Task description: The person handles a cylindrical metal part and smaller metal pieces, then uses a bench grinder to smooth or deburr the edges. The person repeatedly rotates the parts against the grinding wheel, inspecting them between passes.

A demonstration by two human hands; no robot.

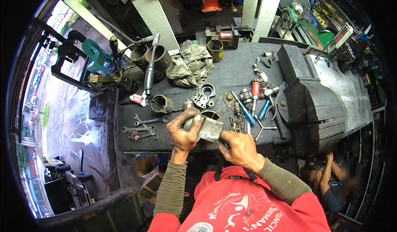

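In the head view, a person in a red shirt (pixel 252 201) is at work over the near side of a dark workbench (pixel 242 62), and between the two hands sits a grey metal part (pixel 212 128), flat-faced and boxy. The left hand (pixel 183 131) has its fingers closed around the part's left side, gripping it, thumb laid up near the top edge. The right hand (pixel 241 149) is at the part's right edge with fingers curled inward; from here I can't tell whether they pinch it or hold something small. Nor can I tell if the part touches the bench. Over to the left lie some wrenches (pixel 151 120), with a short round sleeve (pixel 165 106) just beyond them. A metal housing with round bores (pixel 205 94) rests past the part, and farther back a crumpled, stained cloth (pixel 192 64) sits near a dark-filled can (pixel 215 57). To the right, a blue-handled screwdriver (pixel 249 117) lies among other tools, near a T-shaped wrench (pixel 265 128), and beyond those stands a big dark vise (pixel 318 112). At lower right I can see another person's arm (pixel 326 172).
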